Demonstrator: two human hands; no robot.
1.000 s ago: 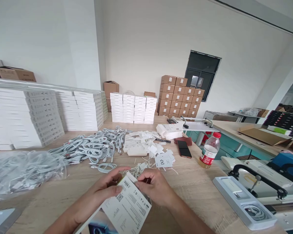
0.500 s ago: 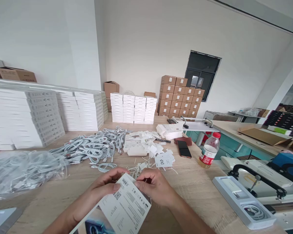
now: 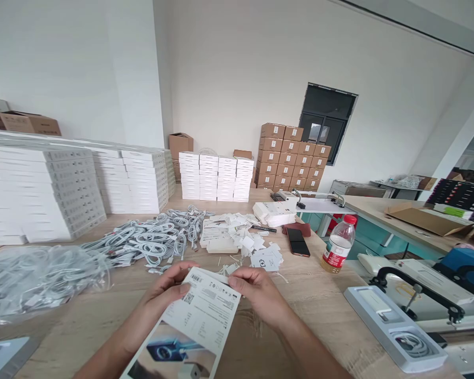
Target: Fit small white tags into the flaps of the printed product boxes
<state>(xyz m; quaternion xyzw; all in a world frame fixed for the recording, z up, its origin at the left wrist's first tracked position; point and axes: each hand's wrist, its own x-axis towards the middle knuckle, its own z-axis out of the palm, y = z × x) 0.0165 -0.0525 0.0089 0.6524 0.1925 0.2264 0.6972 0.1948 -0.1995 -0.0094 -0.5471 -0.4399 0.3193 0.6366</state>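
1. A white printed box is held tilted above the near part of the table. Its panel of barcode and small text faces up, with a picture of a blue phone below; its lower end runs out of view.
2. The left hand grips the box's upper left corner, thumb pressed on the printed face, fingers curled behind.
3. The right hand pinches the upper right corner, its thumb on top and index finger bent; the other fingertips are hidden.
4. Just beyond the hands, toward the table's middle, lie white paper scraps and a pile of printed cards.
5. Left of these spreads a heap of coiled cables, with bagged cables nearer the left.
6. Along the table's right edge are a dark phone, a red-capped bottle and, nearer, a pale tray with a coiled cable in it.
7. White box stacks stand by the far edge; taller white stacks fill the far left.
8. Behind the far edge rise brown cartons.
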